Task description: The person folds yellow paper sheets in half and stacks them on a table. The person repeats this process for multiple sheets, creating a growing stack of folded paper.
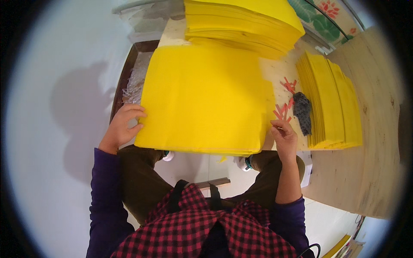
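A stack of yellow, felt-like sheets point(202, 99) lies in front of me, its near edge at the table's front. At the stack's left edge, the fingertips of my left hand point(122, 124) touch the sheets, with thumb and fingers apart. My right hand point(285, 135) is just off the right edge, thumb and fingers pinched together; whatever they hold, if anything, is too small to make out. Beyond that hand lie loose red strips point(282, 112) and a crumpled dark grey cloth point(302, 112).
A taller yellow stack point(241, 26) stands at the back, and folded yellow sheets point(331, 103) stand at the right by a wooden panel point(357, 172). Clear plastic point(137, 84) lies inside a dark-edged frame at the left. A brown wooden bar point(214, 183) lies on the floor.
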Demonstrator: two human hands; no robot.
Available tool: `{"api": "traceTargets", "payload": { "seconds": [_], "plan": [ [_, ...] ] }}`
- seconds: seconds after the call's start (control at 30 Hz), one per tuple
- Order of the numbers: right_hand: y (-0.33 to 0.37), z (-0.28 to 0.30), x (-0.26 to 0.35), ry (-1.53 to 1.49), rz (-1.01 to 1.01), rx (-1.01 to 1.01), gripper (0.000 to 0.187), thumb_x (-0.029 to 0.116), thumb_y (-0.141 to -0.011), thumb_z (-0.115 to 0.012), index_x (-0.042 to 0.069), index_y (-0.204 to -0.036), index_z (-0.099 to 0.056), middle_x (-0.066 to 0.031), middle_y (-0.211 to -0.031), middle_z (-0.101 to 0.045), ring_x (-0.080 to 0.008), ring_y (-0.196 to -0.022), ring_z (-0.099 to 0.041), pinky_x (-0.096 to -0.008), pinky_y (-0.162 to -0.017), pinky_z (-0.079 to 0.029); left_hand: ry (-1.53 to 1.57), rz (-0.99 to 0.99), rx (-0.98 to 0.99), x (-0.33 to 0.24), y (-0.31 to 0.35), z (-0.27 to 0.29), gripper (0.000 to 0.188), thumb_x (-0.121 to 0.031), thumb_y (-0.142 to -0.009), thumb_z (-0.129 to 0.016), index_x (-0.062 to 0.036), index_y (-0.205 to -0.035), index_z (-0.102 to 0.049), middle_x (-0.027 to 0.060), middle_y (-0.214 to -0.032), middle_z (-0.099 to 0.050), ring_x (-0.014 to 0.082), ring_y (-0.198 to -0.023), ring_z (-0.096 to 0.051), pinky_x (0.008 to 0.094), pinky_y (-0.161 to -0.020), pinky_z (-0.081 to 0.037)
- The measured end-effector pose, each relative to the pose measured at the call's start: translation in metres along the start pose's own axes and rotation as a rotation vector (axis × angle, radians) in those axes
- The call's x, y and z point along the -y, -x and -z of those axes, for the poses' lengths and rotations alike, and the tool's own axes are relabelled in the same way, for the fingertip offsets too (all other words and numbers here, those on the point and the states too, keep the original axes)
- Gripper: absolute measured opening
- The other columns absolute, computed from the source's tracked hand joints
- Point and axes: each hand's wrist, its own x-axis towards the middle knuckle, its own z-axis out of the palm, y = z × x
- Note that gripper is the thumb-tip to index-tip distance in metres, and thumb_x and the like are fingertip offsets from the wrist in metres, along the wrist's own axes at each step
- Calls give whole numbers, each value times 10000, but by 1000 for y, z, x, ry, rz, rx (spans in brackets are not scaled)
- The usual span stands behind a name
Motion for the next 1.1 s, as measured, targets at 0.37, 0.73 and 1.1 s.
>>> {"api": "traceTargets", "payload": {
  "seconds": [0.37,0.73,1.1],
  "plan": [
    [-7,-5,3,-60,-103,30,197,-24,-872,-602,15,-1060,-645,-2,-993,-644,-83,-866,-575,-225,-805,-455,-19,27,22,2,-4,-1,237,39,-681,-679,-5,-911,-649,140,-1088,-633,314,-1053,-573,380,-925,-445],
    [-17,-19,9,-73,-160,30,182,-20,-859,-619,2,-1039,-636,2,-897,-607,-74,-814,-555,-207,-745,-456,-17,95,-10,0,-5,-4,200,83,-682,-688,-15,-856,-676,114,-1056,-655,288,-1038,-587,361,-902,-458],
    [-18,-20,10,-47,-127,-4,191,-38,-841,-624,20,-1023,-627,16,-885,-580,-64,-782,-522,-199,-731,-442,22,104,-22,-1,-5,-3,176,81,-694,-684,-14,-842,-676,117,-1049,-660,283,-1031,-591,358,-894,-459]
  ]
}}
